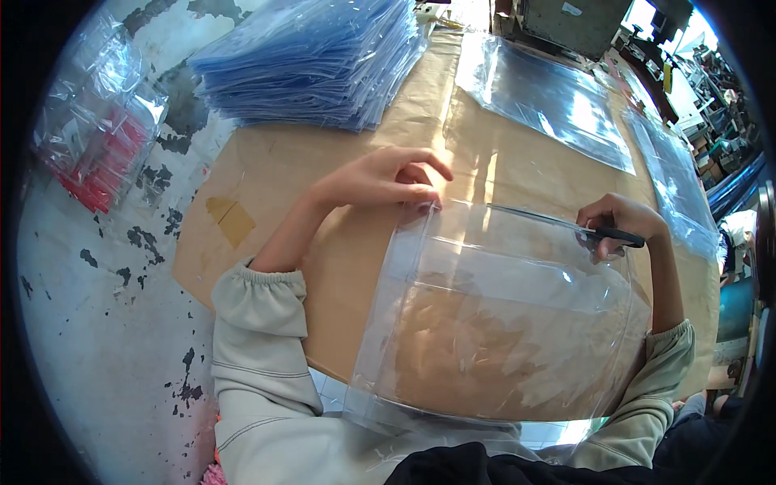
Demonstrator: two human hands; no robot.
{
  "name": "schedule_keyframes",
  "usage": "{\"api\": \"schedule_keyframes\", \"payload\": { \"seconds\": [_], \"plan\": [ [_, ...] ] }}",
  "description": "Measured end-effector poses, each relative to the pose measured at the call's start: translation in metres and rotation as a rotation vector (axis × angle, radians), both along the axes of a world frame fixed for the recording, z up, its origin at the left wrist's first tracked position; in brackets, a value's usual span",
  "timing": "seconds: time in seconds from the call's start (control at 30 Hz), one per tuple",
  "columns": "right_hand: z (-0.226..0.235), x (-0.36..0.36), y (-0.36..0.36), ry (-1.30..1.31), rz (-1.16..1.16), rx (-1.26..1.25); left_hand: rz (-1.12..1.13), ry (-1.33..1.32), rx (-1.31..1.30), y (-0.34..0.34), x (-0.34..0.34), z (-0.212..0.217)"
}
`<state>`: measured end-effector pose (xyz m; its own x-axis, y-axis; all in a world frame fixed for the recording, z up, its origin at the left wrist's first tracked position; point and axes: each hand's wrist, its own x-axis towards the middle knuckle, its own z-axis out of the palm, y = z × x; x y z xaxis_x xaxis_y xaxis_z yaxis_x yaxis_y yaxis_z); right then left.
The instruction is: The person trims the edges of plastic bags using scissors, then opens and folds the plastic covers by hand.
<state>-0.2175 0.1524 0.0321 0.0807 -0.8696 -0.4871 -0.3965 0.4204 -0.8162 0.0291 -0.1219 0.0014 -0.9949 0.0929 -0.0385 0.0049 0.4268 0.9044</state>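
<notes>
A clear plastic sheet [485, 323] with folds or seams along its edges spreads before me, its near edge hanging over the table's front. At its far left corner is my left hand [384, 178], thumb and a finger closed on the plastic while the index finger curves out above. My right hand [622, 222], by the far right corner, is wrapped round a black-handled tool [621, 236]. The tool's long, thin metal part points left along the sheet's far edge. Whether it has one blade or two cannot be made out.
Brown paper [323, 323] covers the table. A thick stack of bluish clear plastic sheets [307, 73] stands at the far left. More clear sheets [550, 97] lie at the far right. On the left, plastic packets with red parts [105, 145] rest on a worn pale surface [89, 323].
</notes>
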Motion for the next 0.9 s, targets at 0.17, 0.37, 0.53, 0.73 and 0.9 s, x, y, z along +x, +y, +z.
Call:
{"api": "schedule_keyframes", "payload": {
  "seconds": [0.17, 0.37, 0.53, 0.73, 0.9],
  "plan": [
    [0.005, 0.005, 0.002, 0.061, -0.036, 0.042, 0.117, 0.001, 0.004, 0.018, 0.008, -0.007],
    [-0.001, 0.012, -0.004, 0.201, 0.093, -0.100, 0.241, 0.104, -0.212, 0.059, 0.007, -0.005],
    [-0.007, 0.013, -0.011, 0.081, 0.094, -0.140, 0.337, 0.003, 0.064, 0.064, 0.011, -0.001],
    [-0.004, 0.003, -0.012, -0.060, 0.125, -0.051, 0.319, -0.109, 0.153, 0.060, 0.009, 0.005],
    [-0.006, 0.000, -0.017, -0.082, 0.190, -0.092, 0.360, -0.139, 0.294, 0.062, 0.011, 0.003]
  ]
}}
